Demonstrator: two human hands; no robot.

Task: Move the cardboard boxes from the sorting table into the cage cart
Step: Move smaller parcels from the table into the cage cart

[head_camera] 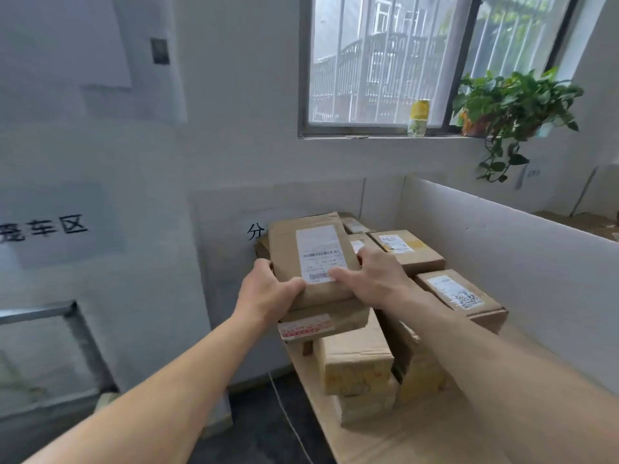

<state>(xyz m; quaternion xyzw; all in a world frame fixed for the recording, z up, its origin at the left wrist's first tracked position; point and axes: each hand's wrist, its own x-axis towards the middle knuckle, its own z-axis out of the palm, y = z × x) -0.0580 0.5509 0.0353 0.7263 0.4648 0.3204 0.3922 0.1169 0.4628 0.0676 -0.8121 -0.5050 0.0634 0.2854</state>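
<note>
While left hand (268,289) and right hand (375,279) grip, flat cardboard box (311,262) (matte, creased).

Light: soft daylight from the window (385,61), upper right; level moderate and even. Shadows: faint, diffuse, gathered under the held cardboard box (288,249) and in gaps between the stacked boxes (358,363). Glare: none harsh; panes pale and slightly washed, white partition (502,262) bright. Blur: left wall soft, wall sign (50,229) smeared, metal frame (77,329) indistinct. Distortion: wide-angle bowing; window frame leans, forearms stretch toward the lower corners. Sharpest zone: centre, at left hand (268,289), right hand (375,279) and the box label, its small print unreadable.
</note>
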